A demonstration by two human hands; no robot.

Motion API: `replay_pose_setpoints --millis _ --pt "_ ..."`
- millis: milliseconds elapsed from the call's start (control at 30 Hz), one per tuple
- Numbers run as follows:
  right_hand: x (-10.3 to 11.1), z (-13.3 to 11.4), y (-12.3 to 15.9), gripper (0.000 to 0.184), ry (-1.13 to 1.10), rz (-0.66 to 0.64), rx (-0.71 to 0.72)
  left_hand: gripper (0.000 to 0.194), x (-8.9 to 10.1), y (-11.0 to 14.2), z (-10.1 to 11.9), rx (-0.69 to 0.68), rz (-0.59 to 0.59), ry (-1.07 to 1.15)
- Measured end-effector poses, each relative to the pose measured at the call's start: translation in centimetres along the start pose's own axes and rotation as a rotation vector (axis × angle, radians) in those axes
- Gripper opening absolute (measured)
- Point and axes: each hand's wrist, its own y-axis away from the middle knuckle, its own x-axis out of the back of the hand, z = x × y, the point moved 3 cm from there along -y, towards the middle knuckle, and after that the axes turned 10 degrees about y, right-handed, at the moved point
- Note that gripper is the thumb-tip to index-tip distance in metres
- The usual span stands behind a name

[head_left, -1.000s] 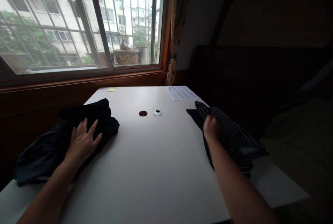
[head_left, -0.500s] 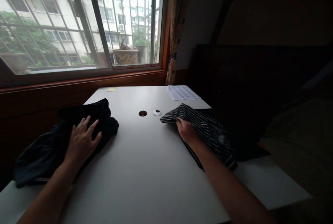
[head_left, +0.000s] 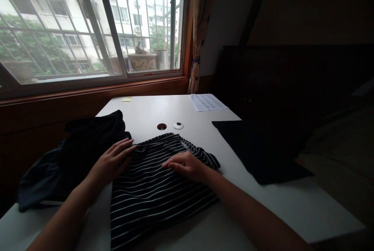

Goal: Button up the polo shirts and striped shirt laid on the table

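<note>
A black garment with thin white stripes (head_left: pixel 152 188) lies spread on the white table (head_left: pixel 263 200) in front of me. My left hand (head_left: pixel 112 160) rests open at its upper left edge, fingers stretched towards the fabric. My right hand (head_left: pixel 187 165) lies flat and open on the striped cloth near its upper right corner. A heap of dark clothes (head_left: pixel 70 153) sits at the table's left, just beside my left hand.
A flat dark cloth (head_left: pixel 257 146) lies at the right edge of the table. A cable hole (head_left: pixel 161 126) and its white cap (head_left: pixel 178 125) are at the centre back. A printed sheet (head_left: pixel 206 102) and a yellow note (head_left: pixel 126 99) lie near the window.
My right hand has dragged the striped garment from the right side to the middle of the table and spread it. My left hand left the dark heap and moved onto the striped cloth's edge.
</note>
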Motion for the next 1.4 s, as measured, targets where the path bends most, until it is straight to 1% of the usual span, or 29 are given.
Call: replay_pose_setpoints --millis 67,100,133,200,233,300,367,433,567,633,667,733,867,933,1000,1067,1133,1200,1300,1333,1367,1400 --pt "1.8 2.8 0.6 0.026 0.220 0.203 -0.133 0.044 -0.8 0.0 -0.1 -0.017 -0.075 -0.001" --pt "2.5 4.2 0.9 0.026 0.339 0.267 -0.205 0.045 -1.2 0.0 -0.1 -0.018 -0.100 -0.005" --pt "3.2 5.4 1.3 0.030 0.437 0.293 -0.272 0.045 -1.4 0.0 -0.1 -0.017 -0.115 -0.009" --pt "4.1 7.5 2.0 0.044 0.557 0.295 -0.401 0.047 -1.7 0.0 -0.1 -0.004 -0.129 -0.014" --pt "4.4 8.3 2.3 0.052 0.580 0.283 -0.455 0.047 -1.8 0.0 -0.1 0.005 -0.132 -0.013" --pt "4.8 9.2 2.6 0.061 0.560 0.233 -0.507 0.046 -1.8 0.1 0.0 0.026 -0.136 -0.005" --pt "4.9 9.5 2.5 0.057 0.519 0.187 -0.500 0.047 -1.7 0.1 -0.1 0.054 -0.130 0.016" --pt "4.9 9.4 2.4 0.044 0.507 0.173 -0.476 0.047 -1.6 0.2 -0.3 0.082 -0.111 0.053" --pt "5.3 9.0 2.3 0.018 0.550 0.227 -0.470 0.046 -1.5 0.4 -0.7 0.138 -0.096 0.163" --pt "5.8 8.9 2.4 0.009 0.592 0.283 -0.476 0.043 -1.6 0.3 -0.3 0.146 -0.096 0.234" --pt "6.1 9.0 2.6 0.007 0.620 0.319 -0.480 0.041 -1.7 0.2 0.2 0.138 -0.098 0.283" --pt "6.9 9.1 3.0 0.010 0.680 0.405 -0.492 0.038 -1.8 -0.2 1.7 0.101 -0.122 0.415" --pt "8.6 9.3 3.7 0.017 0.777 0.567 -0.499 0.038 -1.9 -1.2 5.1 0.047 -0.209 0.699" --pt "9.1 9.0 3.8 0.017 0.795 0.618 -0.480 0.038 -1.8 -1.4 5.8 0.066 -0.218 0.804" --pt "9.2 8.3 3.8 0.016 0.798 0.643 -0.447 0.037 -1.8 -1.2 5.5 0.109 -0.216 0.893" --pt "9.0 7.3 3.7 0.016 0.750 0.660 -0.393 0.037 -2.1 -0.8 4.6 0.172 -0.221 0.986" --pt "8.4 6.3 3.7 0.015 0.622 0.691 -0.337 0.036 -2.7 -0.5 3.8 0.236 -0.213 1.072" --pt "7.7 5.2 3.8 0.014 0.426 0.750 -0.307 0.034 -3.3 -0.5 3.5 0.256 -0.156 1.098" --pt "6.5 3.3 3.5 0.011 0.049 0.853 -0.282 0.031 -3.5 -1.1 4.3 0.209 -0.052 0.981" --pt "6.1 2.6 3.2 0.011 -0.108 0.858 -0.264 0.033 -3.4 -1.3 4.8 0.189 -0.045 0.942" --pt "5.6 1.8 2.9 0.010 -0.267 0.813 -0.251 0.038 -3.2 -1.5 5.4 0.173 -0.058 0.918" --pt "5.0 0.9 2.4 0.010 -0.417 0.704 -0.232 0.045 -3.0 -1.7 6.1 0.154 -0.094 0.906"
